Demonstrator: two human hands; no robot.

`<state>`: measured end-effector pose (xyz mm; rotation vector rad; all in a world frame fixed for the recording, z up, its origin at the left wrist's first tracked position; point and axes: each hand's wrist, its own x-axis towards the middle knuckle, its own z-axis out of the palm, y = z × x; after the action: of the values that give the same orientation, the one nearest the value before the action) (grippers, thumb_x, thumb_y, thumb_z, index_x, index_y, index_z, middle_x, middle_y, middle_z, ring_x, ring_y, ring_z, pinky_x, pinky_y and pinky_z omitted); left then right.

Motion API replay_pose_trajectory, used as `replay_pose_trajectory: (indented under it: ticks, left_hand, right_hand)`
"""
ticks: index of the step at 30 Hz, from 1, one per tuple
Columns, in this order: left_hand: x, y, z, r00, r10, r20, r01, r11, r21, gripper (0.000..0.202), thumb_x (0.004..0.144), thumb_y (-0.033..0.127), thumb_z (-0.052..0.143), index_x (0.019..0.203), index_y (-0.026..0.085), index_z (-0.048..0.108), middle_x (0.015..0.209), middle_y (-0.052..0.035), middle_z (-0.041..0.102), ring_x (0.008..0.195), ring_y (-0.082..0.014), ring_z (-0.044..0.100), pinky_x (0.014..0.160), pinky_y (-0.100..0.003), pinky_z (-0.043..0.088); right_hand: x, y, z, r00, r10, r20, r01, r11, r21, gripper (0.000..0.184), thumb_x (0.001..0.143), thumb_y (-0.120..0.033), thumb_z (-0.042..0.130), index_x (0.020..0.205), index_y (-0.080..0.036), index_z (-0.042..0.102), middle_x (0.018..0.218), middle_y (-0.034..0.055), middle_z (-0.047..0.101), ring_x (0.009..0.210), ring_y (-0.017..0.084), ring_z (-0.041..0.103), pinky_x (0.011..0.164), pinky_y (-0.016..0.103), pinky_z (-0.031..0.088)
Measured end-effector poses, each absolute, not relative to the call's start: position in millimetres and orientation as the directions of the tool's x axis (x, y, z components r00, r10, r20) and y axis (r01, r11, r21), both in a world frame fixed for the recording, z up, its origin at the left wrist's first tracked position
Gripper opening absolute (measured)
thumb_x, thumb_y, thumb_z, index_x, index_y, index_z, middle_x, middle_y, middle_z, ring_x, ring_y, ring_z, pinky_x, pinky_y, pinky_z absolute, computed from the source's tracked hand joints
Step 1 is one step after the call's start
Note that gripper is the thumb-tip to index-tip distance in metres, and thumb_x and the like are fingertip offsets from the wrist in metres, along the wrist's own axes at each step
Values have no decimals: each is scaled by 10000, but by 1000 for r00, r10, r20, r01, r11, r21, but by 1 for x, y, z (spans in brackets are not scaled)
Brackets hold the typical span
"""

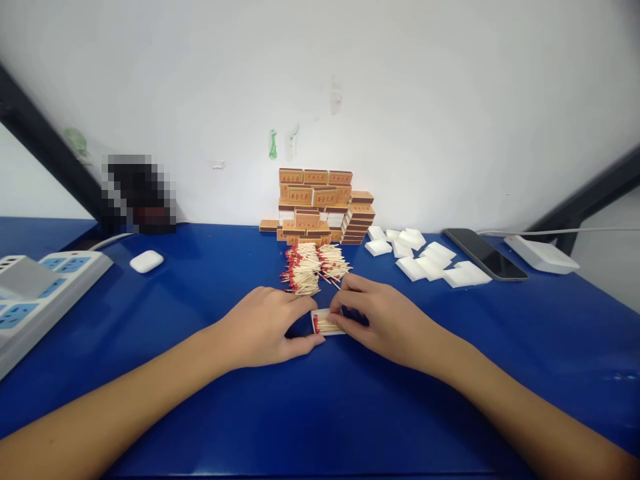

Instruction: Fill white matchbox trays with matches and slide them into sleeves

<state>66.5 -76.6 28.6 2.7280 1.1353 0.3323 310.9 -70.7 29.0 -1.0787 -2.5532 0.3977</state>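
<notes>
A small white matchbox tray (314, 323) lies on the blue table, with red-headed matches (327, 325) in a layer inside, heads at the left. My left hand (267, 327) grips the tray's left end between thumb and forefinger. Over the tray's right part, my right hand (383, 317) has its thumb and forefinger closed on the matches; their right ends are hidden beneath it. Just behind the hands is a heap of loose matches (306, 267), with red heads mostly to the left. Stacked matchboxes (315, 197) with orange labels rise behind the heap, near the wall.
White empty trays (430, 260) lie scattered at the right, beside a dark phone (485, 253) and a white box (543, 255). To the left are a white earbud case (147, 261) and a power strip (75, 277). A white wall (425, 120) closes off the back.
</notes>
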Motion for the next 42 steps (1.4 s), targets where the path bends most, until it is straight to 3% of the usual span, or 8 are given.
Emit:
replay_pose_trajectory:
  ticks: [4, 15, 22, 32, 38, 42]
  left_hand:
    - [67, -78, 29, 689, 709, 149, 669, -702, 244, 297, 954, 468, 651, 1052, 195, 713, 726, -2, 693, 582, -171, 620, 544, -282, 370]
    - [69, -77, 30, 704, 697, 138, 655, -711, 253, 296, 954, 453, 658, 1075, 188, 712, 729, 4, 694, 596, -177, 633, 557, -293, 388]
    - [69, -78, 30, 707, 697, 119, 659, -711, 246, 290, 951, 444, 665, 1079, 188, 711, 726, 11, 690, 608, -175, 640, 568, -291, 394]
    - [70, -78, 30, 694, 707, 134, 667, -702, 252, 308, 947, 460, 667, 1111, 204, 717, 703, 19, 674, 593, -174, 624, 569, -291, 380]
    - [68, -75, 27, 659, 738, 142, 700, -672, 241, 341, 946, 494, 655, 1096, 195, 723, 729, -5, 688, 613, -184, 630, 574, -294, 374]
    - [66, -75, 27, 657, 740, 142, 702, -670, 242, 355, 948, 493, 652, 1108, 184, 724, 717, -8, 684, 604, -185, 622, 568, -293, 368]
  right_hand:
    - [307, -72, 29, -618, 755, 217, 680, 653, -333, 90, 964, -188, 646, 877, -180, 670, 893, 31, 611, 737, 152, 567, 651, 287, 401]
    - [308, -69, 27, -598, 760, 253, 661, 647, -381, 151, 969, -234, 660, 826, -187, 645, 844, 14, 604, 709, 139, 544, 635, 285, 387]
    - [315, -45, 16, -356, 851, 386, 777, 499, -384, 110, 954, -252, 678, 858, -200, 674, 799, 3, 584, 665, 142, 541, 626, 296, 380]
    - [325, -29, 16, -448, 834, 322, 721, 550, -422, 118, 972, -219, 648, 858, -187, 649, 835, 14, 574, 690, 145, 528, 646, 293, 403]
    - [333, -47, 42, -636, 737, 230, 580, 653, -487, 127, 1012, -249, 622, 910, -211, 687, 825, 4, 562, 688, 135, 521, 623, 267, 406]
    - [326, -59, 43, -679, 705, 203, 575, 683, -450, 107, 1010, -234, 628, 934, -207, 698, 885, 16, 585, 705, 131, 538, 628, 267, 410]
